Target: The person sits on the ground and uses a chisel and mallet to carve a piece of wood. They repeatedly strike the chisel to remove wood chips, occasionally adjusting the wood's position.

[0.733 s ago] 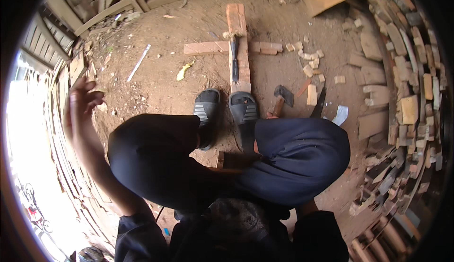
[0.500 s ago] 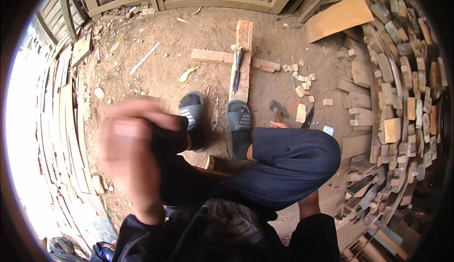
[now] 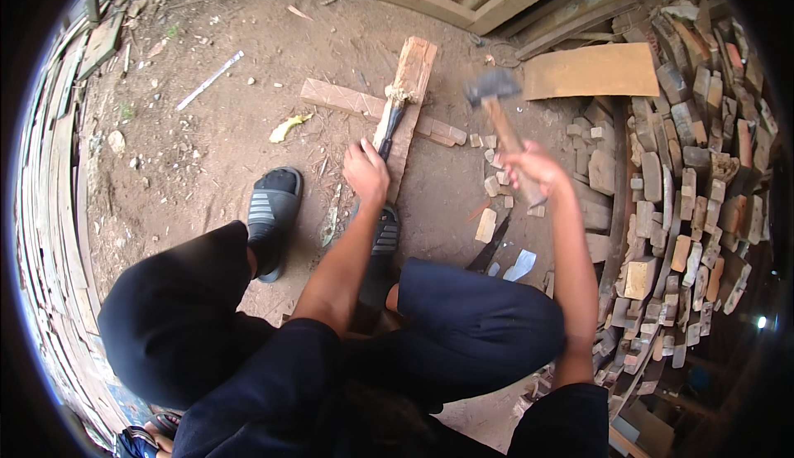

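My left hand [image 3: 366,172] has its fingers curled at the lower end of a dark chisel [image 3: 391,134] lying along a pale wooden beam [image 3: 418,64]; what exactly they grip is hidden. The chisel has a frayed, pale upper end. The beam crosses a scored wooden bar [image 3: 335,95] on the dirt ground. My right hand [image 3: 533,168] is closed round the wooden handle of a hammer [image 3: 495,86], raised to the right of the beam, its dark head blurred.
My sandalled feet [image 3: 275,210] are on the dirt among offcuts [image 3: 486,226] and scraps. Stacked wood [image 3: 678,210] lines the right, a tan board [image 3: 590,71] the back right, planks [image 3: 62,234] the left. A co-worker's sandalled foot [image 3: 163,426] shows at lower left.
My left hand has come from the left down to the chisel and beam. My right hand has lifted the hammer from the ground. The view has shifted, with my left foot further left.
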Motion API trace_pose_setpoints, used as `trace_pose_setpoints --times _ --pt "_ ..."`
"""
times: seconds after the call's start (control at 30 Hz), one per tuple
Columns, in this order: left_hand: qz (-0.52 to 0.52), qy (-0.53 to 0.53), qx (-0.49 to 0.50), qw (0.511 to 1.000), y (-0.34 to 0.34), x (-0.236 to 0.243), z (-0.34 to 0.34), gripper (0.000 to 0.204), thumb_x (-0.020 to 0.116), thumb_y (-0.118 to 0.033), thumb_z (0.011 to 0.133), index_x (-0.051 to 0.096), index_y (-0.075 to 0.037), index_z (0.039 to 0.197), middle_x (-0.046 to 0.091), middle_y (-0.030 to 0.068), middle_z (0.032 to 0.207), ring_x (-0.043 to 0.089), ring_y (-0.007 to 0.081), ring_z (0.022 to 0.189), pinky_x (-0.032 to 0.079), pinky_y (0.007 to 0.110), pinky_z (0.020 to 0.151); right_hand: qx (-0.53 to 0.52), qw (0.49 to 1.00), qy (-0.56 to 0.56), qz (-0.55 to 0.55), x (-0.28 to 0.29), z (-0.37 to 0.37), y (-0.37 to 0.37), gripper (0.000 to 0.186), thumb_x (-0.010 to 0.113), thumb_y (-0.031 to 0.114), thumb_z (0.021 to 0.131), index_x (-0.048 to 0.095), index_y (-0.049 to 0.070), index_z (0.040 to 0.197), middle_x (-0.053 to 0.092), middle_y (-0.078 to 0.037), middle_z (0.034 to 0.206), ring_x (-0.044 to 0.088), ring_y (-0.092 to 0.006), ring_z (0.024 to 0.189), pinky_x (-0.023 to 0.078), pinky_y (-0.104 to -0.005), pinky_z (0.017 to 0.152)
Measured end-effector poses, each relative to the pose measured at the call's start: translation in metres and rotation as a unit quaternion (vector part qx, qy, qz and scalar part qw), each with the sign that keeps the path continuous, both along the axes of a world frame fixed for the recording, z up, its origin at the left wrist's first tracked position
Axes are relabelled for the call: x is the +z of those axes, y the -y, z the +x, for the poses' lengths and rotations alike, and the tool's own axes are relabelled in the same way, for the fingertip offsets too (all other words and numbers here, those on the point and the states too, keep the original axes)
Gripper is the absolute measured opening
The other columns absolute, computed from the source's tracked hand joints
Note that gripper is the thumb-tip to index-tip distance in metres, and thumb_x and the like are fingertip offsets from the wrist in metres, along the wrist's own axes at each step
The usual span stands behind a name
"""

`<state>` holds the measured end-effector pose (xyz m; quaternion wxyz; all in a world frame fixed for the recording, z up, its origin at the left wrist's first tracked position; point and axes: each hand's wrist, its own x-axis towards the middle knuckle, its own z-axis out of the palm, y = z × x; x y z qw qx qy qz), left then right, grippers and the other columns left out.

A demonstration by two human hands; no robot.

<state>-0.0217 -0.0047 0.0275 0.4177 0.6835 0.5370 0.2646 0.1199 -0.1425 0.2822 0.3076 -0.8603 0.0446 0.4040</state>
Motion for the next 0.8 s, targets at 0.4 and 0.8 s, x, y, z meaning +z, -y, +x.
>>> trace_pose_setpoints --times 0.4,0.8 --pt "0.042 0.055 -0.094 0.993 -0.008 -0.041 0.047 0.024 0.044 -0.02 0.098 0.056 -0.001 0.089 0.057 0.0202 0.088 0.053 0.0396 0.085 0.041 0.049 0.077 0.079 0.992 0.082 0.049 -0.008 0.055 -0.108 0.088 0.065 0.005 0.085 0.009 -0.004 0.152 0.057 -0.007 0.078 0.053 -0.0111 0.059 0.045 -0.0263 0.047" --pt "0.065 -0.057 -0.099 0.991 -0.005 -0.035 0.054 0.03 0.041 -0.025 0.099 0.057 -0.001 0.092 0.058 0.0197 0.092 0.053 0.0381 0.087 0.039 0.048 0.079 0.069 0.995 0.052 0.043 -0.01 0.065 -0.096 0.076 0.063 0.003 0.088 0.027 0.018 0.153 0.061 -0.006 0.083 0.052 -0.0081 0.056 0.047 -0.0227 0.047"
